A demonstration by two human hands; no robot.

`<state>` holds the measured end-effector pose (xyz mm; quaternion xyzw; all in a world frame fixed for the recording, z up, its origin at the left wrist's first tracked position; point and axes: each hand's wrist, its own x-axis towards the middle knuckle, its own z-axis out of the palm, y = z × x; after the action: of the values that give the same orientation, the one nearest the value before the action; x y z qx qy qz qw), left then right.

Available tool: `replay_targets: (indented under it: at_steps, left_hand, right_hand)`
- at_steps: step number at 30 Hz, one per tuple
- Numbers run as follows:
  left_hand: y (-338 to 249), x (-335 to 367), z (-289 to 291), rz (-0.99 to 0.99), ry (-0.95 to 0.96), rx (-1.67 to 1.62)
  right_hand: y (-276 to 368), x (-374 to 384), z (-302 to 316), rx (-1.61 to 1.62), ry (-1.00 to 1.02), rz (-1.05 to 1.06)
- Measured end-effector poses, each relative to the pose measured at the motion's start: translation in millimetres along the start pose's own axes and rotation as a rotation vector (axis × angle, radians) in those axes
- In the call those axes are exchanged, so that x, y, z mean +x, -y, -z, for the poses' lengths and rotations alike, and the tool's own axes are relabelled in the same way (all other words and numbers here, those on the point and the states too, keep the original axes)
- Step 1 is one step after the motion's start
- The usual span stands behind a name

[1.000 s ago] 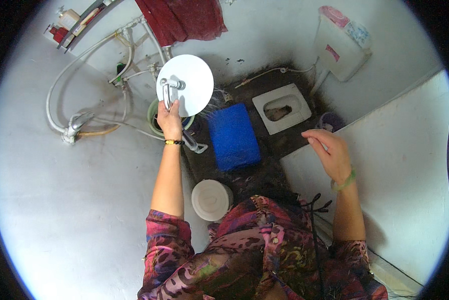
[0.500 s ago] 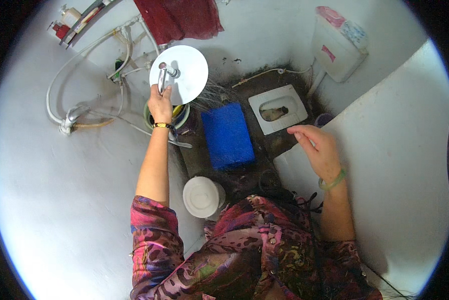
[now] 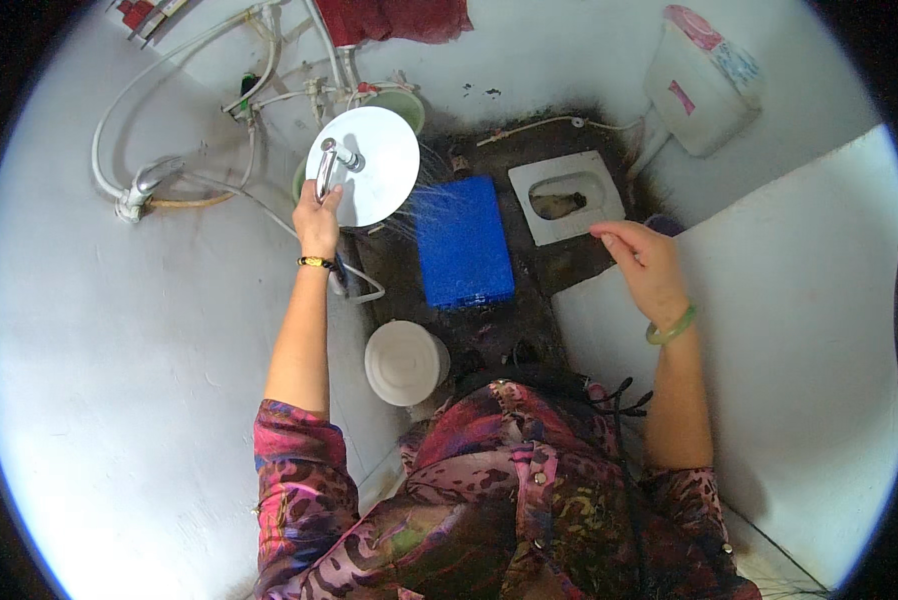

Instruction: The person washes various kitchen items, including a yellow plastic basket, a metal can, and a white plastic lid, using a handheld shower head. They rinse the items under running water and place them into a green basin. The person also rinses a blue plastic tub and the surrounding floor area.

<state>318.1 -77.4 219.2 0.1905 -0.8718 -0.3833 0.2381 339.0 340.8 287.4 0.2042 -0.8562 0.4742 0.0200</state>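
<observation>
My left hand (image 3: 318, 222) grips the chrome handle of a round white shower head (image 3: 387, 180), its fingers wrapped round the metal. Fine streams of water spray from the disc's right side toward a blue rectangular plastic box (image 3: 464, 245) on the dark wet floor. Over the low white partition, my right hand (image 3: 649, 268) hangs in the air with its fingers loosely stretched leftward and the thumb near them. Nothing shows in it. A green bangle circles that wrist.
A squat toilet (image 3: 569, 197) is set in the floor beyond the box, below a white cistern (image 3: 697, 90). Near my body stands a lidded white bucket (image 3: 405, 362). A green basin (image 3: 401, 108) sits behind the shower head. Pipes and a hose (image 3: 119, 110) run along the left wall.
The view has tilted, so the floor things sit higher in the picture and the basin behind the disc shows more. The shower head stays in my left hand, still spraying.
</observation>
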Motion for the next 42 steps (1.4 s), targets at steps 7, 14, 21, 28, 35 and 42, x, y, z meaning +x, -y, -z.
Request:
replay_targets:
  at_steps: [7, 14, 21, 28, 35, 42]
  left_hand:
    - [31, -38, 5, 0.105, 0.141, -0.08]
    - [23, -45, -9, 0.089, 0.111, -0.174]
    - [52, -44, -8, 0.117, 0.106, -0.098]
    - [31, -47, -16, 0.155, 0.223, -0.272]
    - [9, -19, -27, 0.072, 0.188, -0.395]
    - [-24, -8, -15, 0.025, 0.329, -0.345]
  right_hand:
    - [-2, 2, -12, 0.003, 0.014, -0.01]
    - [11, 10, -35, -0.092, 0.041, -0.041]
    - [1, 7, -41, -0.071, 0.032, -0.063]
    - [6, 9, -54, -0.104, 0.029, -0.085]
    - [7, 16, -61, -0.111, 0.04, -0.063]
    - [-1, 39, -58, -0.112, 0.073, -0.059]
